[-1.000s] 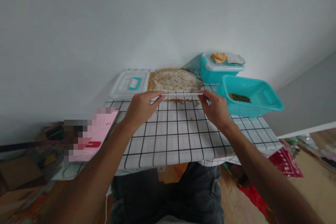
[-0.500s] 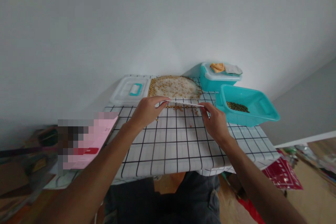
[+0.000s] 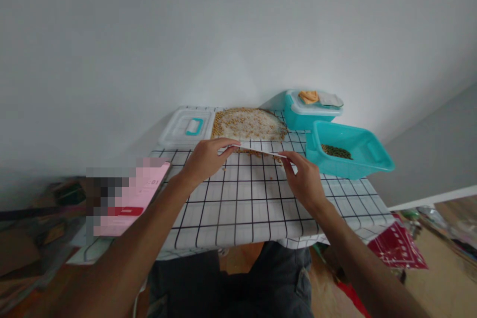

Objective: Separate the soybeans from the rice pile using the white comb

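Both hands pinch the ends of a thin white strip, seen nearly edge-on; whether it is card or plastic I cannot tell. My left hand has the left end between thumb and fingers. At the lower, right end, my right hand grips it the same way. Just beyond the strip lies a spread pile of yellowish beans mixed with white grains. A few loose beans are scattered on the near side, partly hidden behind the strip.
A clear lid with a teal handle lies left of the pile. On the right stand an open teal bin holding green beans and a lidded teal box with cloths on top. A pink-screened phone is at the left edge of the checked tablecloth.
My right hand has shifted slightly left and down. The strip now slopes more steeply toward its right end. My left hand keeps its pinch almost in place.
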Demonstrator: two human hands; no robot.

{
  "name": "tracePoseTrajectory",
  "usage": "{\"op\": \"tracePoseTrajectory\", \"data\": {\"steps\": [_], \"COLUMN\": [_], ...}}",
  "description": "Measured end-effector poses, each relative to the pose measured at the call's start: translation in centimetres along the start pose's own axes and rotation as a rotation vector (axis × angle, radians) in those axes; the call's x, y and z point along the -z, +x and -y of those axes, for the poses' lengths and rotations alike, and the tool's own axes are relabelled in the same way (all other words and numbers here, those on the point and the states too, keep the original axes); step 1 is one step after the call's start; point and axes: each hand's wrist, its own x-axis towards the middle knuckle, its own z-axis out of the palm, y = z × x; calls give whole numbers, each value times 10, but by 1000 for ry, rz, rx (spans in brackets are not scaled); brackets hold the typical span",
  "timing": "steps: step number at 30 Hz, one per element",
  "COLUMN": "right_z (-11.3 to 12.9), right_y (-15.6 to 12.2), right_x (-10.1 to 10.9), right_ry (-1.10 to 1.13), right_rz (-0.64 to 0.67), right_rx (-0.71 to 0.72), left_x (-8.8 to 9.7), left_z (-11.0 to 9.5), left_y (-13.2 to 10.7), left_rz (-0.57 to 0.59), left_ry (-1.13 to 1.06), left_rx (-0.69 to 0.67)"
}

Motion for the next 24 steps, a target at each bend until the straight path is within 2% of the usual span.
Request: {"op": "tracePoseTrajectory", "data": {"steps": [7, 16, 24], "right_z": [0, 2, 6], "right_y": [7, 53, 70], "right_x": [-5, -27, -38], "right_ry": [-8, 46, 39], "right_rz": [-16, 50, 70], "right_rx": [30, 114, 143], "left_x": [7, 30, 33], "left_z": [-1, 13, 28], "left_y": [2, 2, 10], "left_rz": [-31, -139, -86], "left_ry": [26, 133, 164], "left_rx": [9, 100, 152]}}
